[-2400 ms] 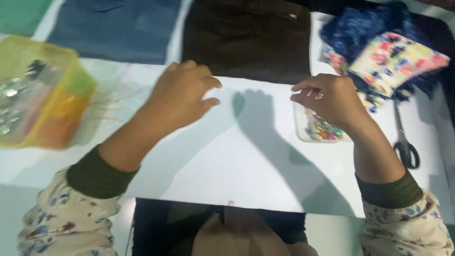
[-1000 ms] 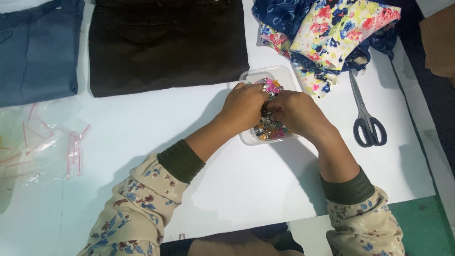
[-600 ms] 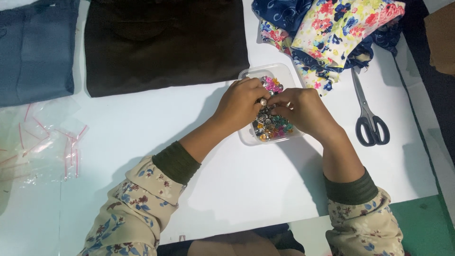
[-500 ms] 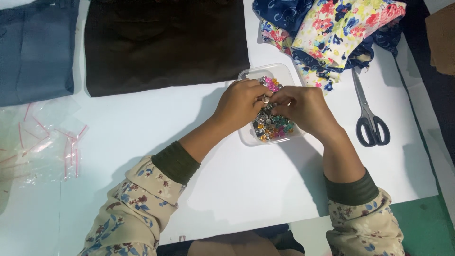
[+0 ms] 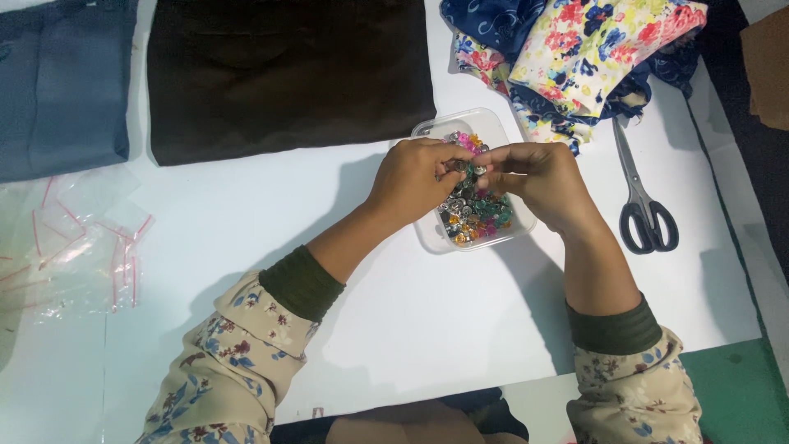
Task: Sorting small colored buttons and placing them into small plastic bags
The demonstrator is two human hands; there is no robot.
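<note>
beads and small bright pieces [image 5: 477, 215], silver, green, pink and orange, too many and too small to count, fill one clear plastic tray [image 5: 427, 238] that sits on the white counter [image 5: 427, 329] just ahead of the person. both hands meet right above that tray, so anything that slips would likely drop back into it. the left hand [image 5: 411, 177] has its fingertips [image 5: 450, 168] pinched toward the right hand [image 5: 534, 181], whose fingertips [image 5: 486, 160] pinch back; between them a small piece seems to be gripped, though it is too tiny to say what it is or which hand truly holds it. neither hand is spread flat or let go. two floral sleeves with dark green cuffs [image 5: 300, 284] run back toward the near edge.

well to the left lies a loose heap of clear little zip bags with red seal lines [image 5: 74, 247], overlapping too much to count, apart from the tray. to the right, one pair of scissors with black handles [image 5: 645, 210] lies flat with blades closed, near the right hand but not touching it.

farther off, three lots of cloth lie along the far side: one folded grey-blue piece [image 5: 62, 82], one folded dark brown piece [image 5: 283, 70] just behind the tray, and a rumpled pile of navy and floral fabric [image 5: 583, 49] whose edge rests over the tip of the scissors.
</note>
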